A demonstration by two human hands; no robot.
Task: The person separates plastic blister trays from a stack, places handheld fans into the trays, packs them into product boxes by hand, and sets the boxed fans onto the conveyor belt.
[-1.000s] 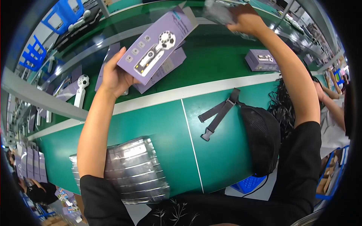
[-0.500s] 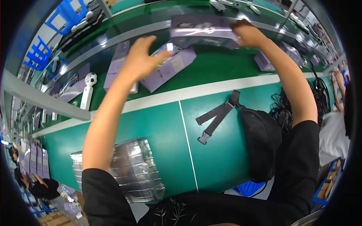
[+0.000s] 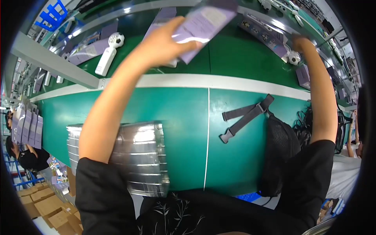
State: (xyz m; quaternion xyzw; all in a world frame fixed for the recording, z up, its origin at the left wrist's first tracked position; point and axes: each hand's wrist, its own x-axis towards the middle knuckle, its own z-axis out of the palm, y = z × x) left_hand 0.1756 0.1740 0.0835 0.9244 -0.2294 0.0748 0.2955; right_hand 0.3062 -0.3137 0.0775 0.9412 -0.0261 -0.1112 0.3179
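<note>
My left hand (image 3: 166,45) reaches over the dark green belt and grips a purple box (image 3: 209,25), thumb on its near side. The box is tilted and blurred by motion. Behind the hand, another purple box (image 3: 161,21) is partly covered. Farther right, my right hand (image 3: 304,44) is smeared by motion, so its fingers cannot be made out. Beside it are a white device with a football-patterned head (image 3: 294,58) and a long purple box with pictures (image 3: 264,34). I cannot tell whether that hand touches them.
A white football-headed device (image 3: 109,53) lies at left on the belt, behind a metal post (image 3: 58,60). On the teal table (image 3: 184,117) are clear plastic packs (image 3: 143,156), a black mesh bag (image 3: 280,145) with a buckled strap, and black cords (image 3: 303,125). Co-workers sit on both sides.
The purple box formerly in my right hand has left it, and that hand has moved right. My left hand, open before, now grips a purple box. The view has shifted.
</note>
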